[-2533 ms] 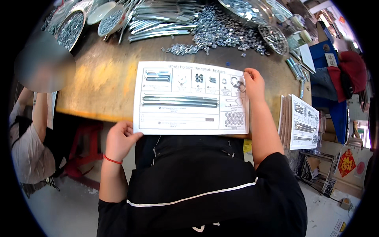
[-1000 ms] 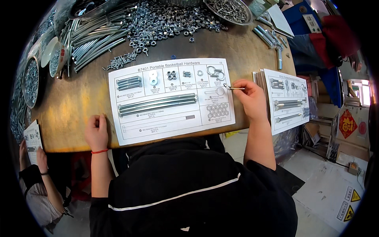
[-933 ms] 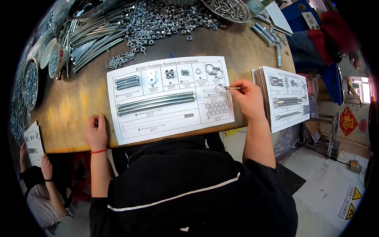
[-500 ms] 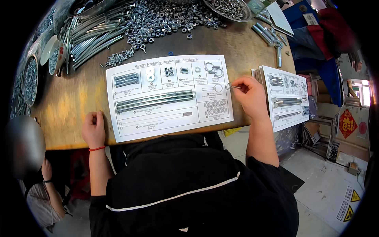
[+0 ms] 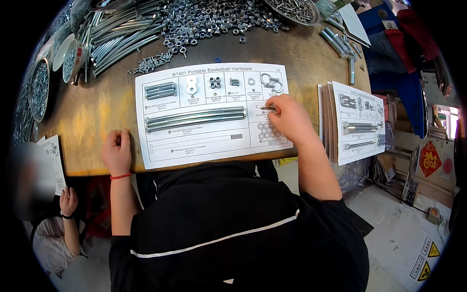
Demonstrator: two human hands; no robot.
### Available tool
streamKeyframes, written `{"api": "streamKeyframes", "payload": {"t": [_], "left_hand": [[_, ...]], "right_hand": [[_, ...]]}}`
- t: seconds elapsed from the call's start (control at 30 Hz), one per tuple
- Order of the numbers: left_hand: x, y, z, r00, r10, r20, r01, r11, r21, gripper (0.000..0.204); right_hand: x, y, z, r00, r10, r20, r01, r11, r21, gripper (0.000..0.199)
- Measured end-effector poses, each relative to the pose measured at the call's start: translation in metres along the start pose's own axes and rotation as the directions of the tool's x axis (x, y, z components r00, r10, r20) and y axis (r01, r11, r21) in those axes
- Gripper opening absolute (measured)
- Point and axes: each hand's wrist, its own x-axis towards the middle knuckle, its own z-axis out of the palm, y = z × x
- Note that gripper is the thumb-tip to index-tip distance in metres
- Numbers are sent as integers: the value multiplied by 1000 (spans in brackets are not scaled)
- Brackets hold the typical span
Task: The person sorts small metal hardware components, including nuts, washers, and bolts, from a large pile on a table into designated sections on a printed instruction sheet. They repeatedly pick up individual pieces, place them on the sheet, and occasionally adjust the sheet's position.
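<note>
My right hand (image 5: 287, 117) pinches a small metal pin (image 5: 266, 107) over the right part of a printed hardware sheet (image 5: 204, 141); the fingers hide part of the pin. My left hand (image 5: 117, 151) rests at the table's near edge, left of the sheet, fingers curled in and nothing visible in them. On the sheet lie long bolts (image 5: 197, 119) across the middle box and short bolts (image 5: 160, 90) at upper left. Along the top row are white washers (image 5: 191, 84), nuts (image 5: 214, 82), small screws (image 5: 234, 82) and ringed pins (image 5: 271, 82).
Beyond the sheet are piles of long bolts (image 5: 124, 41), loose nuts (image 5: 204, 29) and small screws (image 5: 152, 63). A metal bowl (image 5: 296, 10) of screws stands far right, big bolts (image 5: 351, 68) below it. A stack of sheets (image 5: 360, 126) sits right; at left another person's hand (image 5: 68, 200) holds paper.
My right hand has moved left from beside the sheet's right edge to over its right-hand boxes, carrying the pin. At left, the other person's paper has come into view.
</note>
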Motion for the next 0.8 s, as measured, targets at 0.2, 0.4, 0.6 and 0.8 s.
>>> {"api": "streamKeyframes", "payload": {"t": [0.2, 0.4, 0.6, 0.8], "left_hand": [[-1, 0, -3, 996, -62, 63, 66, 996, -62, 20], [40, 23, -8, 994, -20, 106, 51, 952, -302, 11], [136, 69, 6, 964, 265, -18, -252, 932, 261, 19], [200, 42, 8, 965, 145, 217, -233, 852, 469, 12]], "right_hand": [[1, 18, 10, 993, -68, -92, 70, 997, 17, 10], [0, -1, 2, 995, -43, -93, 47, 998, 43, 17], [-5, -14, -14, 978, -94, -183, 118, 986, 121, 19], [-8, -3, -22, 983, -44, -178, 73, 985, 157, 21]]}}
